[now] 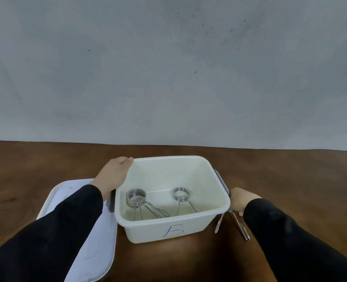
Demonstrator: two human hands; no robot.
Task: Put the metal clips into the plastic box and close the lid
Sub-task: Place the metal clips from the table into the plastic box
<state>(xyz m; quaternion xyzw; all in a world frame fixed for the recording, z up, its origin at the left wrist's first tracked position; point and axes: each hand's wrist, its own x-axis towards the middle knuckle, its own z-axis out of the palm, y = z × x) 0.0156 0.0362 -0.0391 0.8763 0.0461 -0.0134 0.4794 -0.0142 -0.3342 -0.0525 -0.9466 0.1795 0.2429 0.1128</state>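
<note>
Head view, right hand [237, 200] gripping metal clip [232, 222]

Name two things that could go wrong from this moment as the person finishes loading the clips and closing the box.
The clip under the right hand sits tight against the box wall, so its prongs may catch the rim when lifted. The lid lies under the left sleeve; the left hand must leave the rim to fetch it, and the box may shift.
</note>
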